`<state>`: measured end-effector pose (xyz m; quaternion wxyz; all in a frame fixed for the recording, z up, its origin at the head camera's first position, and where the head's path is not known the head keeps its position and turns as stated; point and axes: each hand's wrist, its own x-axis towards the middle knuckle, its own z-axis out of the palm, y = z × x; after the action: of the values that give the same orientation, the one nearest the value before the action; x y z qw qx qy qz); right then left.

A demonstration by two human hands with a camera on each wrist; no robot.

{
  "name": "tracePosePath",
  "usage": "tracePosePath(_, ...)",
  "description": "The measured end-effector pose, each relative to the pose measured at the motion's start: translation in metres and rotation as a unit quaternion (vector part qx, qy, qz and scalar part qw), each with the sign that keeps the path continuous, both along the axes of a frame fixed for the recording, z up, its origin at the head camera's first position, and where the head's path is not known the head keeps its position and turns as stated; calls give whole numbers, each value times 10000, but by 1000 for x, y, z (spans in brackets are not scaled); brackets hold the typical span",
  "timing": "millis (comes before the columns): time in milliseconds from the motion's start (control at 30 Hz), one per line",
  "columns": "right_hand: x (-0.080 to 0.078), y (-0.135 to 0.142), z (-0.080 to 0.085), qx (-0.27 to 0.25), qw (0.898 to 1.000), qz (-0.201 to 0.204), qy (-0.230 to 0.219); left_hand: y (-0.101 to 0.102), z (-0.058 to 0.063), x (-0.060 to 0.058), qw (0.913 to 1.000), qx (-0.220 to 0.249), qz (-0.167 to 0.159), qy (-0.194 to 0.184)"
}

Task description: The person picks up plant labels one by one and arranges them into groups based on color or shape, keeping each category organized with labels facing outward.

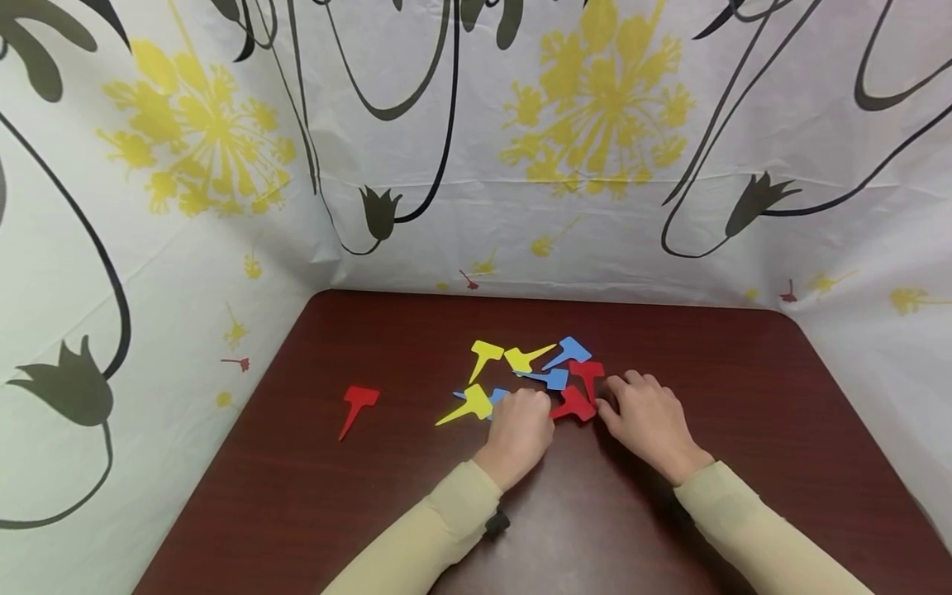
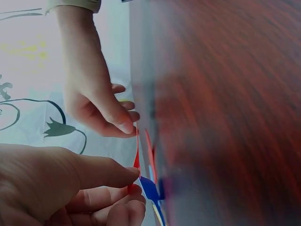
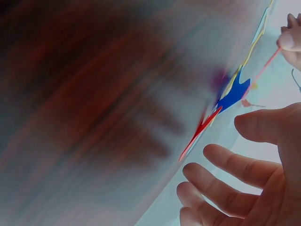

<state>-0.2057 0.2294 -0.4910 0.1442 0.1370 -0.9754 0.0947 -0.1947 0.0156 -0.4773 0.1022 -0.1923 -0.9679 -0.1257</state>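
Head view shows your left hand (image 1: 519,434) pinching a red tag (image 1: 574,404) between thumb and finger, the tag lying between your two hands. Your right hand (image 1: 649,421), fingers loosely spread, is just beside it. Yellow tags (image 1: 487,351) and blue tags (image 1: 556,379) lie grouped nearby on the brown table (image 1: 253,512); a lone red tag (image 1: 361,397) lies well apart, leftward.

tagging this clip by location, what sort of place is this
Probably an indoor tabletop workspace in a screened-off corner: a dark wood-grain table with creased, floral-printed sheeting behind it, and T-shaped plant labels on top. Home or studio, I cannot tell.
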Motion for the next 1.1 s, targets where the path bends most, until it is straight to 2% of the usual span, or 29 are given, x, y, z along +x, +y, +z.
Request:
tracePosePath(233, -2, 0, 0, -33, 10000, 11, 3, -7, 11, 2, 9992, 66, 133, 364)
tracePosePath(467, -4, -4, 0, -57, 9999, 62, -63, -25, 15, 3, 9988, 246, 311, 284)
tracePosePath(600, -4, -7, 2, -83, 9996, 57, -273, -41, 14, 2, 9982, 242, 465, 307)
tracePosePath(800, -6, -10, 3, -189, 9969, -64, -763, -70, 9, 2, 9964, 489, 667, 169)
tracePosePath(1100, -11, -13, 1, -318, 9940, -88, -1043, -113, 3, 8, 9928, 500, 1042, 303)
